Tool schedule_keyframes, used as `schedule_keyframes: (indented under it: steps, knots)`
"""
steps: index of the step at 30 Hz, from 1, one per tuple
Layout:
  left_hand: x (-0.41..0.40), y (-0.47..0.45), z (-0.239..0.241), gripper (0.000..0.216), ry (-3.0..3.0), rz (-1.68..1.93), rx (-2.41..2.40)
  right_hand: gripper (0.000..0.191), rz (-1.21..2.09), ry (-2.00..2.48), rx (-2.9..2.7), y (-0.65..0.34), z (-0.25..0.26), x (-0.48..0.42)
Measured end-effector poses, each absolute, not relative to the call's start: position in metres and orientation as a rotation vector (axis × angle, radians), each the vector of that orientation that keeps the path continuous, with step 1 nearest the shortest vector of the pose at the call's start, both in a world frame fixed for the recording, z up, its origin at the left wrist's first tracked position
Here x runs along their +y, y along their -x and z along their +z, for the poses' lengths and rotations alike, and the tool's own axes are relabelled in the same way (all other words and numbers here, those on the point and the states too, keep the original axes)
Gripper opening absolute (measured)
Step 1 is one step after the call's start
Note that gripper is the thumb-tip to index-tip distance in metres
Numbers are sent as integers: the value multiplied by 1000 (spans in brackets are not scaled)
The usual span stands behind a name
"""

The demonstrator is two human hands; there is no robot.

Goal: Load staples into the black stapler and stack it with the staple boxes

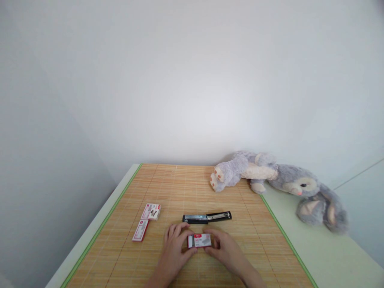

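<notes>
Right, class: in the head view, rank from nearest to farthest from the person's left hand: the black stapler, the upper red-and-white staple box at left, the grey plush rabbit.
From the left hand:
1. Black stapler, just beyond the hands.
2. Upper red-and-white staple box, to the left.
3. Grey plush rabbit, far right, at the wall.

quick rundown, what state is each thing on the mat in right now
held staple box: between both hands, looks slid partly open
left hand: gripping box's left end
right hand: gripping its right end
stapler: lying opened out flat
two spare staple boxes: lying flat
plush rabbit: on its side
</notes>
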State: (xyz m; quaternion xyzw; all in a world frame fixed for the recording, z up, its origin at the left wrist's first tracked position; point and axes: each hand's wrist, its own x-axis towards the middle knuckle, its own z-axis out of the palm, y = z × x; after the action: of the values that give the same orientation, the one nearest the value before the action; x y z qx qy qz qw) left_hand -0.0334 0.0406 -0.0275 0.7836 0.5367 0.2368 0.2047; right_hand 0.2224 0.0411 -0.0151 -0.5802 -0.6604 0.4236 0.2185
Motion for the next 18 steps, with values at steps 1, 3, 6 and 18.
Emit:
schedule_keyframes:
  steps: [1, 3, 6, 18]
  knots:
    - [41, 35, -27, 35, -2178, 658, 1505, 47, 1123, 1625, -1904, -220, -13, 42]
    - [42, 39, -28, 32, -2164, 653, 1517, 39, 1055, 1664, -1978, -219, -8, 44]
    - [42, 43, -28, 34, -2155, 654, 1505, 43, 1004, 1694, -2028, -224, 2, 45]
    - [44, 44, -36, 33, -2111, 704, 1449, 15, 638, 1643, -2555, -149, 24, 72]
